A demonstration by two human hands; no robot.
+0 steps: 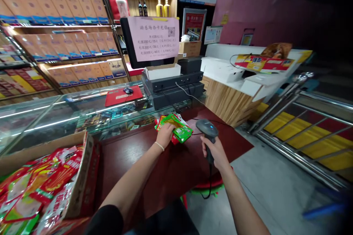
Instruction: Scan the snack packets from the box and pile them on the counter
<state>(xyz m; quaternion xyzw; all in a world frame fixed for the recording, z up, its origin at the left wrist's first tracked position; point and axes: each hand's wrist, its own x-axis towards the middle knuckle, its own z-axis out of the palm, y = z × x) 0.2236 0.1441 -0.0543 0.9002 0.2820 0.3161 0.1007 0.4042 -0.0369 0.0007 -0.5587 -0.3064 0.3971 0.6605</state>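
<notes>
My right hand is wrapped round the handle of a dark barcode scanner, held upright above the table's right side. A small blue light glows on the scanner's head, and its cord hangs down below my hand. My left hand is closed on a green snack packet at the far side of the dark red table. Red and white packaging shows beneath and beside that packet. My left fingertips are partly hidden by the packaging.
An open cardboard box full of red and green snack packets stands at the left. Behind the table are a glass counter, a red mat with a mouse, and a monitor covered by a pink notice. Metal railing runs along the right.
</notes>
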